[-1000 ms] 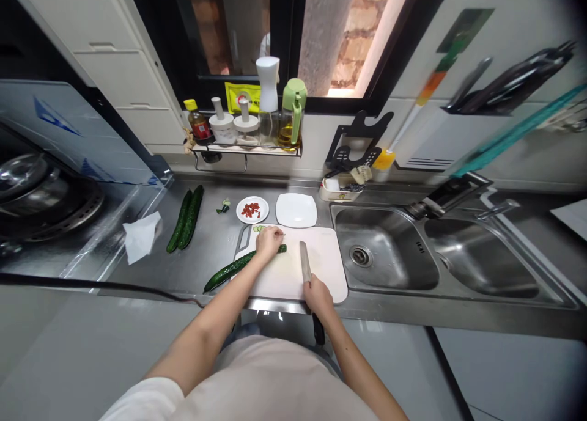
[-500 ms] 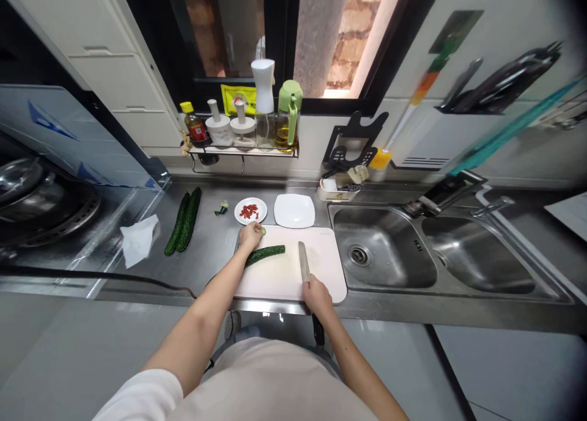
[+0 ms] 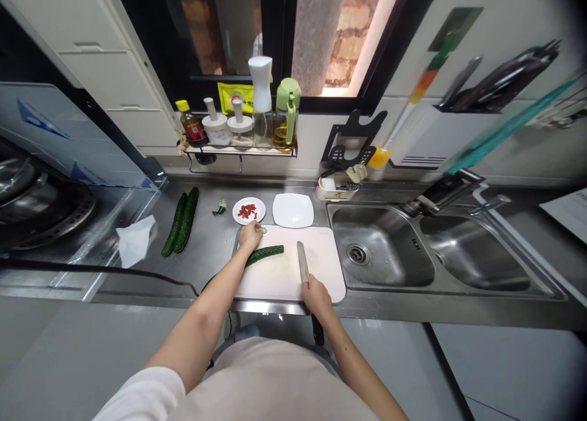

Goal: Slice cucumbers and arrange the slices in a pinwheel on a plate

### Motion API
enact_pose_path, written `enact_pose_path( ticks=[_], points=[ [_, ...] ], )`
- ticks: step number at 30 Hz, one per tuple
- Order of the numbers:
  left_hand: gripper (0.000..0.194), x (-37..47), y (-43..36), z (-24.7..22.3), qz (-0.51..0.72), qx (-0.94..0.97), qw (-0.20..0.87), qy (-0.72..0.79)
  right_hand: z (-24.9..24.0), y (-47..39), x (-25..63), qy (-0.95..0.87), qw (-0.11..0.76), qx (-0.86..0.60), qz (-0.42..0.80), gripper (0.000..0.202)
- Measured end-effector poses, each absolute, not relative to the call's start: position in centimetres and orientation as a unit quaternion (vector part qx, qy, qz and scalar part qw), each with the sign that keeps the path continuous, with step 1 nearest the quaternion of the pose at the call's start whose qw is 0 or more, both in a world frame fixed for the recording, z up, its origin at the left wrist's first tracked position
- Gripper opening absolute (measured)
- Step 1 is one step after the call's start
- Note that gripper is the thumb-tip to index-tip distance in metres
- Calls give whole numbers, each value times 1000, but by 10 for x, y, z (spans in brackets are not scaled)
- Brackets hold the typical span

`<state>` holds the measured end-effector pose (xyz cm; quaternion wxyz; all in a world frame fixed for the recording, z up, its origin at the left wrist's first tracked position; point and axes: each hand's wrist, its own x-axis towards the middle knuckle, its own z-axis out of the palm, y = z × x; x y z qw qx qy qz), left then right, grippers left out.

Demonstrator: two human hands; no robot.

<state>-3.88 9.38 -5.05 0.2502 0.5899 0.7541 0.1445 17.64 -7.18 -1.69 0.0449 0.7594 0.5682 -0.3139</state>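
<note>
In the head view, my left hand (image 3: 250, 234) is over the far left edge of the pale cutting board (image 3: 316, 286), its fingers closed on a small cucumber piece (image 3: 263, 230). Just nearer to me a cut cucumber (image 3: 268, 253) lies on the board, its left end hidden behind my forearm. My right hand (image 3: 316, 292) grips a knife (image 3: 302, 259); its blade rests flat-looking over the board and points away from me, with the black handle end sticking out below my hand.
Beyond the board stand a white plate with red pieces (image 3: 240, 218) and a bare white plate (image 3: 293, 211). Two whole cucumbers (image 3: 185, 222), green scraps (image 3: 220, 208) and a crumpled tissue (image 3: 136, 241) lie to the left. A double sink (image 3: 389, 280) is on the right.
The view has shifted very slightly. Both hands keep nearly the same place, the left with the cucumber piece and the right with the knife.
</note>
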Motion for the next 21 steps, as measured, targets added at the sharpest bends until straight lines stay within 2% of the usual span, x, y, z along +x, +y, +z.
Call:
enact_pose_path(
  ticks=[8, 21],
  points=[
    [25, -48, 69, -45, 84, 701, 147, 693, -16, -72, 176, 570, 56, 757, -316, 32],
    [38, -55, 62, -48, 66, 741, 116, 658, -16, -71, 176, 569, 58, 757, -314, 31]
  ],
)
